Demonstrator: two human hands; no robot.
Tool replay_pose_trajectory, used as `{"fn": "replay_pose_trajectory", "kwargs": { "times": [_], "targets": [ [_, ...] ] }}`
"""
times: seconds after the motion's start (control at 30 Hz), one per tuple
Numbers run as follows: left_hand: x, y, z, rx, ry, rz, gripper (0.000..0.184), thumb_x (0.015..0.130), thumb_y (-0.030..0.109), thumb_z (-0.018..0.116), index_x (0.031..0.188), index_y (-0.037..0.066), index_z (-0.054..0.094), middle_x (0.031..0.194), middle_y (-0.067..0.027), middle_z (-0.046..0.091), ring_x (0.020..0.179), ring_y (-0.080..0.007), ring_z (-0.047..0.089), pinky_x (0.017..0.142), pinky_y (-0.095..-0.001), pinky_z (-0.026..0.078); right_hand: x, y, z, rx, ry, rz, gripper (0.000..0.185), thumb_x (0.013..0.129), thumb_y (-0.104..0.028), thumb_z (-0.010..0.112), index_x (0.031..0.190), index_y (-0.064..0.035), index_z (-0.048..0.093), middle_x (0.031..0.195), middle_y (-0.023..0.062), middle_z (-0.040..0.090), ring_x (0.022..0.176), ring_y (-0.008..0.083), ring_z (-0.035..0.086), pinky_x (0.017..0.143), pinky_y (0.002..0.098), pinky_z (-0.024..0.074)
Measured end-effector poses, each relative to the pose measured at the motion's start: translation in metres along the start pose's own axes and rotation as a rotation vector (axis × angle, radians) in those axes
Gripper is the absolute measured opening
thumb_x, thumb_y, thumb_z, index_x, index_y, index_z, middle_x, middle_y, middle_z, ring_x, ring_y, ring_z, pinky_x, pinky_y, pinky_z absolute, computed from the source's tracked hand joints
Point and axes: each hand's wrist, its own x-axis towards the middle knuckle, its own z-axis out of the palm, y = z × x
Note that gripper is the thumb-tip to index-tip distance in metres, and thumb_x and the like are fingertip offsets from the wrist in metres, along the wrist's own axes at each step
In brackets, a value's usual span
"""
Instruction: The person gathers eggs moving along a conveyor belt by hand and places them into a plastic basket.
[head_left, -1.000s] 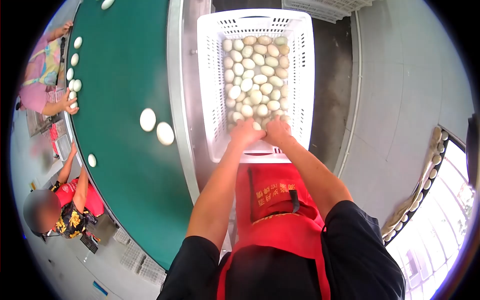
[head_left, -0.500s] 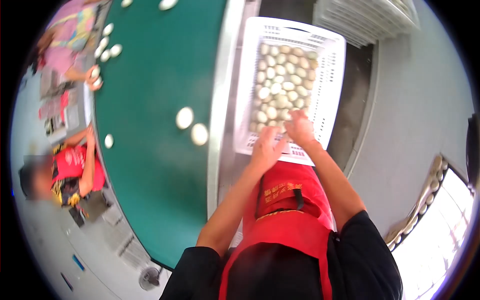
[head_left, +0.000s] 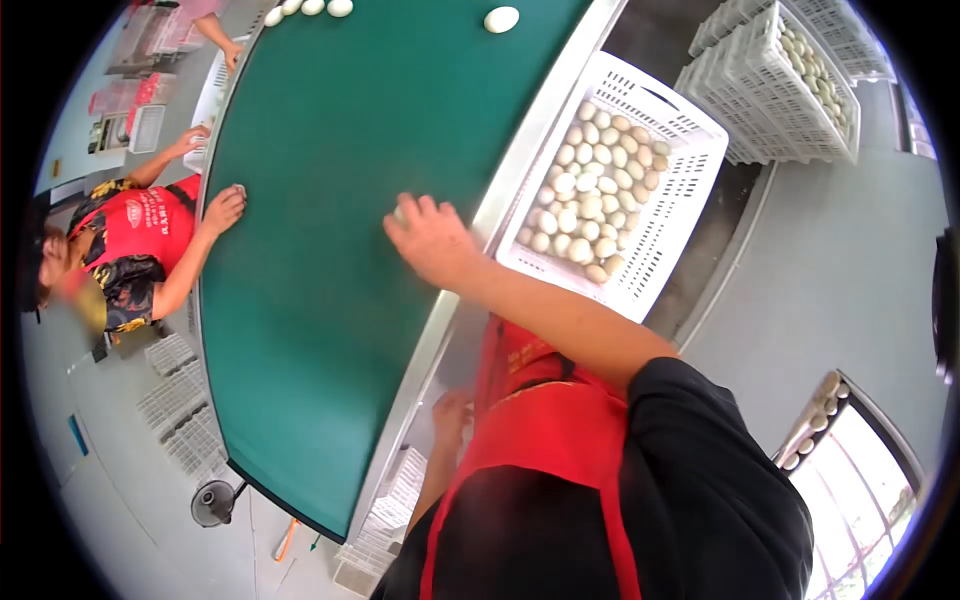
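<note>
Over the green belt (head_left: 320, 300), my right hand (head_left: 432, 240) has its fingers curled round a pale egg (head_left: 400, 213), mostly covered by them. My left hand (head_left: 452, 412) is low beside the red apron, past the belt's metal edge. Its fingers are bent round something pale, too small and blurred to name. To the right of the belt stands a white slotted crate (head_left: 683, 185) holding several layers of pale and brownish eggs (head_left: 592, 203). My right forearm passes in front of the crate's near corner.
A co-worker in a red apron (head_left: 148, 228) has both hands near the belt's left edge. Another person's hand (head_left: 233, 55) is farther up. Several eggs (head_left: 340, 8) and a single egg (head_left: 501, 19) lie at the belt's far end. Stacked crates (head_left: 745, 105) stand at upper right.
Both my hands have left the crate: the right went left over the belt and closed on an egg, the left moved down towards my body. The view has swung left and the two near eggs no longer lie exposed.
</note>
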Motion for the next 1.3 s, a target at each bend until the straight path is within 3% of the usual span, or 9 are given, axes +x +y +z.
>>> {"fn": "replay_pose_trajectory", "kwargs": {
  "times": [0.17,0.33,0.43,0.5,0.7,0.8,0.97,1.17,1.3],
  "targets": [
    [-0.053,-0.137,-0.057,-1.297,0.431,-0.424,0.069,0.104,0.057,0.053,0.146,0.003,0.052,0.109,-0.0119,0.07,0.078,-0.022,0.068,0.063,-0.0343,0.054,0.002,-0.024,0.019,0.224,-0.123,-0.005,0.04,0.082,-0.012,0.072,0.121,-0.0052,0.07,0.135,0.0261,0.057,0.093,0.0345,0.069,0.076,0.0454,0.0576],
    [-0.063,-0.105,-0.083,-1.612,0.99,-0.415,0.103,0.094,0.085,0.043,0.161,0.007,0.032,0.127,-0.0175,0.064,0.097,-0.0298,0.067,0.075,-0.0429,0.053,0.0,0.014,-0.058,1.002,-0.252,-0.047,0.041,0.082,-0.014,0.074,0.123,-0.0064,0.073,0.12,0.0169,0.071,0.1,0.0311,0.072,0.089,0.042,0.0581],
    [-0.025,-0.079,-0.111,-1.721,1.179,-0.377,0.086,0.094,0.079,0.051,0.146,0.01,0.049,0.128,-0.011,0.064,0.097,-0.029,0.064,0.078,-0.0452,0.051,-0.026,0.082,-0.129,1.344,-0.693,0.117,0.047,0.086,-0.024,0.078,0.13,-0.0056,0.073,0.121,0.01,0.073,0.11,0.0196,0.069,0.094,0.0322,0.0555],
    [-0.004,-0.041,-0.126,-1.481,1.133,-0.507,0.046,0.099,0.045,0.054,0.131,0.014,0.065,0.137,-0.0041,0.066,0.102,-0.0314,0.067,0.08,-0.0479,0.055,-0.058,0.126,-0.152,1.292,-0.691,0.247,0.04,0.089,-0.009,0.075,0.128,-0.0007,0.072,0.125,0.0085,0.072,0.118,0.0174,0.066,0.105,0.0306,0.0504],
    [0.034,-0.032,-0.131,-1.125,1.421,-0.913,0.042,0.098,0.036,0.058,0.131,0.015,0.073,0.131,-0.0047,0.074,0.112,-0.0264,0.072,0.092,-0.0442,0.059,-0.167,0.186,-0.051,0.921,-0.711,0.853,0.05,0.086,-0.029,0.077,0.125,0.0009,0.074,0.107,0.0114,0.075,0.097,0.02,0.068,0.085,0.0333,0.0548],
    [0.032,-0.026,-0.136,-0.924,1.455,-1.012,0.038,0.097,0.03,0.061,0.129,0.014,0.075,0.132,-0.0054,0.074,0.117,-0.0245,0.072,0.096,-0.0416,0.059,-0.229,0.203,0.057,0.699,-0.739,0.579,0.047,0.082,-0.032,0.079,0.116,0.0014,0.076,0.104,0.0128,0.075,0.095,0.0213,0.068,0.085,0.0362,0.0551],
    [0.024,-0.008,-0.122,-0.698,1.415,-0.936,0.046,0.101,0.025,0.049,0.137,0.001,0.065,0.143,-0.0137,0.066,0.124,-0.0302,0.069,0.103,-0.0422,0.059,-0.248,0.18,0.119,0.554,-0.625,0.764,0.045,0.08,-0.035,0.081,0.11,-0.0011,0.078,0.099,0.0151,0.076,0.094,0.0257,0.071,0.085,0.0397,0.0559],
    [0.023,0.028,-0.114,-1.147,1.579,-0.795,0.05,0.102,0.025,0.044,0.14,-0.001,0.062,0.147,-0.0149,0.063,0.125,-0.0317,0.068,0.104,-0.0426,0.059,-0.214,0.156,0.097,0.166,-0.737,0.767,0.052,0.082,-0.05,0.077,0.106,-0.0046,0.079,0.102,0.0151,0.077,0.095,0.0304,0.074,0.084,0.0432,0.0579],
    [0.031,0.007,-0.118,-0.825,1.429,-0.933,0.051,0.102,0.028,0.041,0.139,0.0,0.063,0.147,-0.0142,0.063,0.129,-0.0335,0.065,0.106,-0.044,0.057,-0.179,0.155,0.065,0.057,-0.808,0.739,0.057,0.084,-0.059,0.072,0.105,-0.0058,0.08,0.1,0.0133,0.077,0.092,0.0276,0.074,0.08,0.0427,0.0581]
  ]
}}
